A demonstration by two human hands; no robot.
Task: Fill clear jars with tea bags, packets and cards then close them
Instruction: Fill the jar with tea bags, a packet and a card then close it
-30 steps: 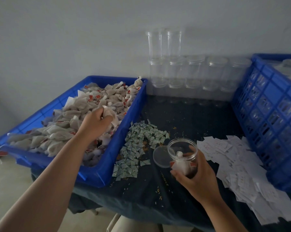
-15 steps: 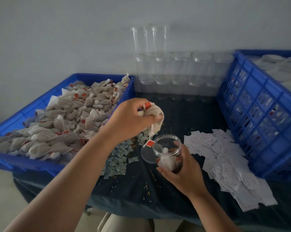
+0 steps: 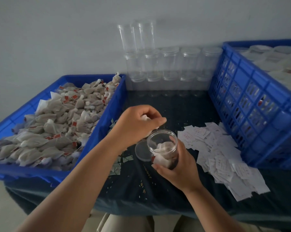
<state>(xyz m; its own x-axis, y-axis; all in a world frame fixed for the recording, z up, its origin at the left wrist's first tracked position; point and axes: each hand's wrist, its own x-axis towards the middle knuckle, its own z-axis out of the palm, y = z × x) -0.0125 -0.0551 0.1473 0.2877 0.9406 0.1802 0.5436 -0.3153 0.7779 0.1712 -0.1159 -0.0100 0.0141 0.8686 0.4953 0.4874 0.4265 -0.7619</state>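
Left hand [image 3: 136, 126] pinches a bunched tea bag [image 3: 144, 117] beside the clear jar [image 3: 164, 144] gripped by the right hand [image 3: 181, 166]. Centre it over the mouth before letting go.

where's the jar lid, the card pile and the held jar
jar lid [image 3: 141, 152], head view, its flat face
card pile [image 3: 220, 156], head view, a middle card
held jar [image 3: 165, 152], head view, its side wall

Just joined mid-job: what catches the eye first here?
At centre, the right hand grips an open jar, and the left hand holds a tea bag just above its rim. A blue bin heaped with tea bags fills the left; white cards spread on the right.
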